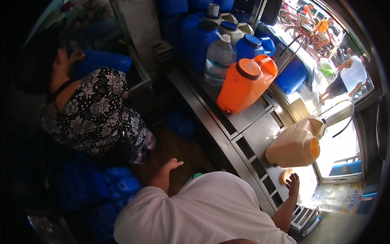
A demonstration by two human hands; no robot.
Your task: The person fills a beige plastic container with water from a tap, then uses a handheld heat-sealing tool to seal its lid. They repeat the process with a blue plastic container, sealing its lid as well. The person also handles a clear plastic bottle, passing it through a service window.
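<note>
My right hand (292,186) is open, its fingers apart and slightly bent, just beside a round orange-yellow lid (287,175) on the metal counter; whether a fingertip touches the lid, I cannot tell. Above it, a beige plastic jug (289,143) stands tilted in view, its wide mouth uncovered and its handle toward the window. My left hand (174,164) hangs over the floor by my body, empty, with a finger stretched out. Farther along the counter is an orange jug (248,87) with its orange lid on.
Behind the orange jug stand a clear water bottle (219,61) and several blue jugs (248,48). A person in a floral top (91,110) is at left, a hand by a blue container (103,62). More blue containers (122,183) sit at lower left. Slots (256,166) line the counter's edge.
</note>
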